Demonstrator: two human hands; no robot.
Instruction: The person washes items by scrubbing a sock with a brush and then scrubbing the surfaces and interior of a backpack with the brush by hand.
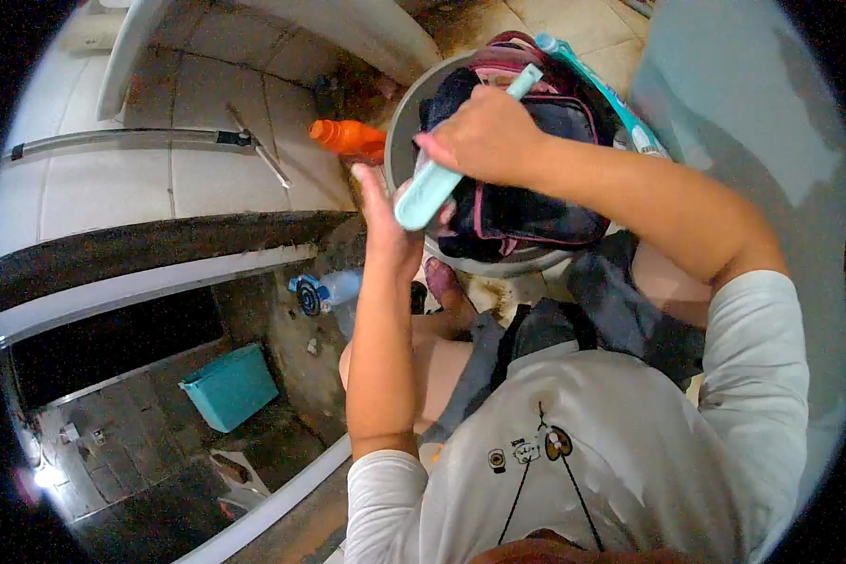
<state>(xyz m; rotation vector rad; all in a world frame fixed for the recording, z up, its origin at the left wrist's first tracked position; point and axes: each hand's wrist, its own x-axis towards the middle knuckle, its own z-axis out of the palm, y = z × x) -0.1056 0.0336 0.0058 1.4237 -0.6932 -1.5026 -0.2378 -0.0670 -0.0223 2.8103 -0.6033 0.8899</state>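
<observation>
A dark backpack with pink trim [536,211] lies in a round grey basin [404,132]. Over it, my right hand [489,136] is wrapped round a light teal brush [426,195], its handle end pointing to the upper right and its broad end to the lower left. My left hand [390,221] is at the basin's left side, thumb raised, beside the brush's broad end. The brush and some of the bag hide its fingers, so what they hold, if anything, cannot be made out.
An orange bottle [348,138] lies left of the basin. Behind the bag leans a teal and white package [606,89]. A clear bottle with a blue part [334,289] is at the lower left. Farther left are a teal bin [230,387] and a metal rail [127,139].
</observation>
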